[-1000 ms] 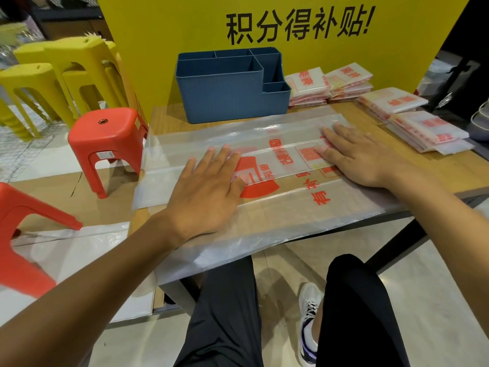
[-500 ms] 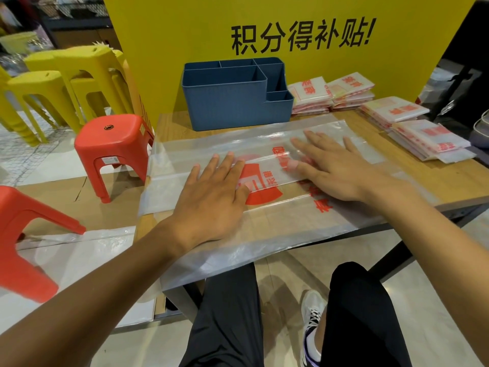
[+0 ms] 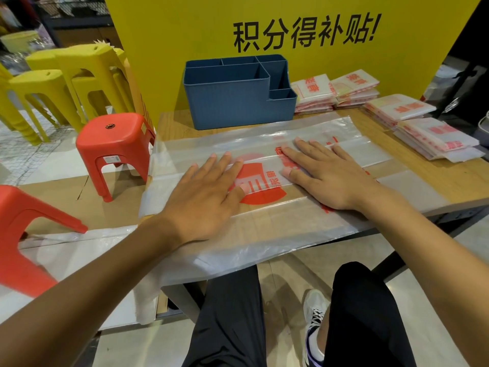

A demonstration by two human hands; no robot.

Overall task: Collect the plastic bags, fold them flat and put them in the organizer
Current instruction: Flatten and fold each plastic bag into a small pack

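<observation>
A large clear plastic bag [image 3: 264, 223] with red print lies spread across the wooden table [image 3: 465, 176], its near edge hanging over the front. My left hand [image 3: 203, 197] presses flat on its left-middle, fingers straight. Flat beside it, my right hand [image 3: 325, 176] presses on the red lettering, the two thumbs a short gap apart. A blue organizer [image 3: 238, 99] with several compartments stands behind the bag; nothing shows inside it. Folded bags sit in stacks to its right [image 3: 315, 94], [image 3: 354, 87] and further right [image 3: 399, 109], [image 3: 436, 139].
A yellow board [image 3: 185, 27] with black characters stands behind the table. A red stool [image 3: 113, 144] is left of the table, another red stool [image 3: 23, 234] nearer me, yellow stools [image 3: 63, 86] behind. More plastic sheeting [image 3: 66, 247] lies on the floor at left. My legs are under the table edge.
My right hand has slid leftward across the bag, from its right part to the middle near my left hand. My left hand has stayed pressed in place.
</observation>
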